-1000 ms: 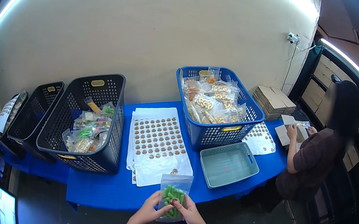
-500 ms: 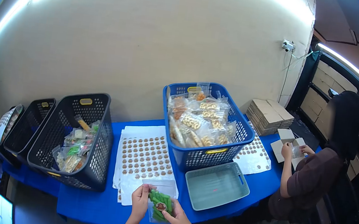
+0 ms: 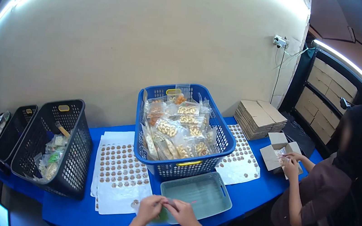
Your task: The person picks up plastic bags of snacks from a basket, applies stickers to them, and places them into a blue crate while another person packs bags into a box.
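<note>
Holding the green snack pouch (image 3: 159, 214) lower now, at the worktop's (image 3: 252, 198) front edge. Both your left hand (image 3: 150, 208) and right hand (image 3: 182, 212) have fingers pinched on it, sticker side hidden.

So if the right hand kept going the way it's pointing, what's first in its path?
The right hand points toward the left hand, with the green snack bag between them. It already touches that bag; beyond lies the sticker sheet, though depth is unclear.

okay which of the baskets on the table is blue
The tall basket behind the shallow grey-green tray, heaped with clear snack bags; the baskets at the left are black.
</note>
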Demonstrator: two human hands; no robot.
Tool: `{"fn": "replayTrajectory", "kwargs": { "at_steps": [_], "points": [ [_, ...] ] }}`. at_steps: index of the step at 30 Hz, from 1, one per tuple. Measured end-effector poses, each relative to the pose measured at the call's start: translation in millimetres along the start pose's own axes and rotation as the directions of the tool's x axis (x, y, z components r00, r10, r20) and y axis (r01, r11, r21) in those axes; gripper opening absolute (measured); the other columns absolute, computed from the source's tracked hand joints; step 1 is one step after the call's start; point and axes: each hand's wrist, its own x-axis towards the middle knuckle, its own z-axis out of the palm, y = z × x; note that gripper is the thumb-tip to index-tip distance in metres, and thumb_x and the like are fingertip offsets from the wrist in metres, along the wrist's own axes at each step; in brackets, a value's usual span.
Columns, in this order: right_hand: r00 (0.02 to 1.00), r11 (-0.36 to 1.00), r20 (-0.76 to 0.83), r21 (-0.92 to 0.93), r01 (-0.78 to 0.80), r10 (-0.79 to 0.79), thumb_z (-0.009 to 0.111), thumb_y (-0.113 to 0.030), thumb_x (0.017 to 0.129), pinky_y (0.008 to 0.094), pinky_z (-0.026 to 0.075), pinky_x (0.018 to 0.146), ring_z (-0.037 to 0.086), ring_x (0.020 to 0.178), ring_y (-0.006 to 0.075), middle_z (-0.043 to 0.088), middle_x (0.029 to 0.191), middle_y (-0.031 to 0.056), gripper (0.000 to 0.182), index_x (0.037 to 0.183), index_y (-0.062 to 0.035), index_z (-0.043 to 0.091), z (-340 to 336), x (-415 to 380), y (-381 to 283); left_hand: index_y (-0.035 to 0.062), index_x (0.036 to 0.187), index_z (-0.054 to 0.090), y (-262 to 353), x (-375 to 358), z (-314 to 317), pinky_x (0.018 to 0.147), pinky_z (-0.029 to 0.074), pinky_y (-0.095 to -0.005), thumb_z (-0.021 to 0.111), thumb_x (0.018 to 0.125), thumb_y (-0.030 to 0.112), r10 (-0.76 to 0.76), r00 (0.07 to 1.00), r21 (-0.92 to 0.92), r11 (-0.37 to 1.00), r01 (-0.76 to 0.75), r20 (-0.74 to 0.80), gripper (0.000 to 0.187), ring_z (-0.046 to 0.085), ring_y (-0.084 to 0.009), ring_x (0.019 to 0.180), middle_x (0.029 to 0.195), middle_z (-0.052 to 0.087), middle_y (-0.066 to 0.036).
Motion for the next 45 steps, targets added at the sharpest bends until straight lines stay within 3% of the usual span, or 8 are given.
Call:
{"fn": "replayTrajectory", "kwargs": {
  "at_steps": [8,16,21,28,33,36,40,45],
  "points": [
    [0.939,0.940,-0.018,0.009,0.342,-0.342,0.057,-0.016,0.078,0.0362,0.034,0.053,0.045,0.054,0.0289,0.046,0.061,0.0109,0.023,0.064,-0.0028,0.043,-10,34,-41,0.0014,0.065,0.056,47,41,-50,0.046,0.036,-0.0314,0.056,0.073,0.006,0.482,0.773,0.406,0.857,-0.318,-0.412,0.009,0.049,-0.0230,0.049,0.055,0.052,-0.009],
    [0.984,0.987,0.114,0.093,0.128,-0.138,0.054,-0.016,0.081,0.0351,0.037,0.056,0.048,0.058,0.0301,0.047,0.063,0.0128,0.022,0.069,-0.0001,0.044,-36,18,-5,0.0001,0.070,0.058,26,47,-16,0.053,0.041,-0.0303,0.055,0.079,0.011,0.316,0.871,0.285,0.934,-0.216,-0.375,0.015,0.056,-0.0238,0.057,0.062,0.057,-0.011],
    [0.960,0.985,0.277,0.170,-0.016,-0.032,0.053,-0.018,0.081,0.0315,0.041,0.060,0.052,0.062,0.0275,0.052,0.072,0.0132,0.018,0.082,0.0005,0.050,-50,-11,28,-0.0033,0.075,0.057,11,60,-41,0.051,0.037,-0.0248,0.045,0.087,0.016,0.040,0.701,0.060,0.998,0.004,-0.712,0.026,0.045,-0.0093,0.055,0.059,0.053,-0.005],
    [0.984,0.979,0.016,-0.099,0.179,-0.179,0.060,-0.027,0.076,0.0377,0.024,0.090,0.039,0.107,0.0241,0.042,0.118,0.0078,0.035,0.105,-0.0087,0.050,-46,-8,9,-0.0015,0.083,0.060,-22,32,6,0.061,0.042,-0.0221,0.046,0.086,0.016,-0.208,0.975,-0.231,0.948,0.219,0.073,0.023,0.051,-0.0096,0.066,0.076,0.059,-0.005],
    [0.974,0.961,0.100,-0.172,0.219,-0.204,0.059,-0.027,0.075,0.0408,0.017,0.092,0.039,0.108,0.0216,0.045,0.116,0.0055,0.028,0.100,-0.0146,0.054,-56,-9,24,0.0021,0.098,0.056,-2,12,64,0.075,0.041,-0.0227,0.047,0.085,0.015,-0.349,0.730,-0.299,0.745,0.596,0.587,0.021,0.051,-0.0093,0.083,0.088,0.056,-0.003],
    [0.948,0.998,0.314,-0.008,0.063,-0.058,0.059,-0.026,0.076,0.0399,0.017,0.092,0.045,0.101,0.0185,0.052,0.105,0.0043,0.026,0.096,-0.0118,0.054,-70,-13,40,0.0029,0.101,0.054,26,11,71,0.077,0.040,-0.0222,0.045,0.086,0.017,-0.152,0.821,-0.568,0.652,0.502,0.551,0.022,0.049,-0.0082,0.087,0.093,0.054,-0.003],
    [0.982,0.959,0.118,0.227,-0.171,0.147,0.066,-0.018,0.070,0.0286,0.040,0.071,0.056,0.072,0.0167,0.060,0.076,0.0048,0.031,0.095,-0.0055,0.054,-83,-10,29,0.0021,0.100,0.053,6,23,60,0.081,0.038,-0.0245,0.037,0.091,0.024,-0.215,0.916,-0.500,0.784,0.368,0.338,0.028,0.048,-0.0104,0.092,0.095,0.055,-0.004],
    [0.993,1.000,-0.116,0.002,-0.006,0.006,0.065,-0.011,0.069,0.0284,0.043,0.056,0.054,0.058,0.0182,0.058,0.069,0.0077,0.016,0.081,-0.0022,0.059,-80,-1,25,-0.0002,0.090,0.054,23,9,53,0.072,0.040,-0.0202,0.049,0.086,0.015,-0.163,0.962,-0.570,0.778,0.262,0.219,0.016,0.052,-0.0084,0.081,0.086,0.057,-0.004]
  ]
}}
